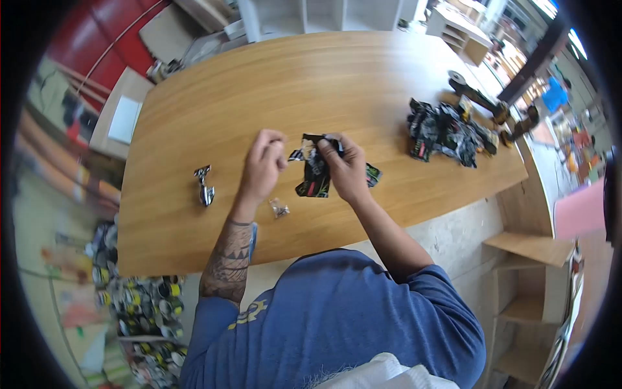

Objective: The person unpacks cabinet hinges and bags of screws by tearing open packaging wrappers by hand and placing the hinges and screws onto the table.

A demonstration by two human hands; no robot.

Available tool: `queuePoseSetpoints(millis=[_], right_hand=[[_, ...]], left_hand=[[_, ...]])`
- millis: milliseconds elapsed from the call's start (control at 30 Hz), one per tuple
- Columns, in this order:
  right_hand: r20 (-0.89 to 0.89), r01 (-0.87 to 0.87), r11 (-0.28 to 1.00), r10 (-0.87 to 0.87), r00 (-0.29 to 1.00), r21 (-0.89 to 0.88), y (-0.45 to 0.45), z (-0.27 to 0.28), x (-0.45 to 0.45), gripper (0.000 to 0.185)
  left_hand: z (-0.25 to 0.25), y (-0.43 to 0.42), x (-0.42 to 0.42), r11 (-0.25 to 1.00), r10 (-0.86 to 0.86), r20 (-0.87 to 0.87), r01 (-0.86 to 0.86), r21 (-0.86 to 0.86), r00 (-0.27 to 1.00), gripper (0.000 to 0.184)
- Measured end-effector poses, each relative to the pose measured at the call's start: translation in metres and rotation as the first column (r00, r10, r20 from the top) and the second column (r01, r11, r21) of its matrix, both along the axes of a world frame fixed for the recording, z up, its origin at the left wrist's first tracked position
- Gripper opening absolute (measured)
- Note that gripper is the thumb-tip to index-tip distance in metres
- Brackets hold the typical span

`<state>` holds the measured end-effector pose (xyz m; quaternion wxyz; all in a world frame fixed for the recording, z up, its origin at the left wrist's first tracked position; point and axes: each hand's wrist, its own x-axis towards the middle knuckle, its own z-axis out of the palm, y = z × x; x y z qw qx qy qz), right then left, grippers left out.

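Observation:
A black packet [315, 179] with pink and green print hangs from my right hand [346, 165], whose thumb and fingers pinch its upper part. Its top looks torn, with a small flap on the left. My left hand [264, 159] is closed just left of the packet, apart from it; what it holds, if anything, is too small to name. Another dark packet [373, 175] lies partly behind my right hand. Below my left hand, a small clear bag [279, 208] rests on the wooden table [214, 104]. Further left lies a shiny black and silver piece [205, 187].
A heap of crumpled black packets [447, 133] covers part of the table's right side. Beside it stands a dark tool-like object [476, 94]. White shelving [324, 14] stands beyond the far edge, and wooden shelves [521, 292] are at the lower right.

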<state>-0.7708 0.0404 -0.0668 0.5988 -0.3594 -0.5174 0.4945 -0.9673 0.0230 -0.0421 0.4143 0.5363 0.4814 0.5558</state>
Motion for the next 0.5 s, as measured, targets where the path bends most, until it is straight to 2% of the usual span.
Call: queuePoseSetpoints(millis=[33, 67, 133, 200, 267, 333, 367, 400, 433, 467, 500], right_hand=[[0.035, 0.006, 1.0, -0.006, 0.999, 0.016, 0.002, 0.0, -0.004, 0.012], [0.048, -0.02, 1.0, 0.02, 0.999, 0.017, 0.002, 0.0, -0.009, 0.012], [0.018, -0.018, 1.0, 0.018, 1.0, 0.01, 0.001, 0.005, -0.017, 0.012], [0.059, -0.035, 0.999, 0.034, 0.998, 0.025, 0.005, 0.002, -0.025, 0.012], [0.014, -0.107, 0.991, 0.108, 0.994, -0.074, 0.007, -0.002, -0.032, 0.011], [-0.024, -0.157, 0.985, 0.156, 0.987, -0.069, 0.014, -0.012, -0.042, 0.014], [-0.095, -0.214, 0.968, 0.203, 0.974, -0.129, 0.017, -0.016, -0.047, 0.017], [-0.169, -0.274, 0.944, 0.244, 0.955, -0.185, 0.02, -0.019, -0.052, 0.021], [-0.074, -0.25, 0.956, 0.241, 0.968, -0.156, 0.026, -0.02, -0.056, 0.031], [-0.077, -0.252, 0.955, 0.243, 0.967, -0.154, 0.025, -0.024, -0.058, 0.031], [-0.008, -0.229, 0.961, 0.23, 0.973, -0.153, 0.017, -0.012, -0.063, 0.036]], left_hand=[[0.006, -0.006, 0.007, 1.0, 0.005, -0.065, -0.005, 0.007, 0.998, 0.02], [-0.001, -0.005, 0.009, 0.999, 0.031, -0.053, -0.031, 0.008, 0.998, 0.02], [-0.021, 0.001, 0.013, 0.997, -0.029, -0.21, 0.044, 0.067, 0.977, 0.024], [-0.026, -0.003, 0.008, 0.997, 0.015, -0.253, 0.006, 0.08, 0.967, 0.026], [-0.026, -0.009, 0.003, 0.996, 0.045, -0.303, -0.018, 0.092, 0.952, 0.027], [-0.026, -0.016, 0.0, 0.998, 0.042, -0.232, -0.031, 0.054, 0.972, 0.028], [-0.032, -0.016, -0.003, 1.0, -0.013, -0.085, 0.011, -0.016, 0.996, 0.026], [-0.034, -0.018, -0.004, 1.0, -0.01, -0.087, 0.009, -0.015, 0.996, 0.026], [-0.035, -0.021, -0.004, 0.997, -0.005, 0.139, 0.016, -0.077, 0.99, 0.025], [-0.035, -0.021, -0.006, 0.99, 0.013, 0.355, 0.037, -0.134, 0.935, 0.024], [-0.036, -0.019, -0.011, 0.992, 0.0, 0.365, 0.045, -0.114, 0.931, 0.022]])
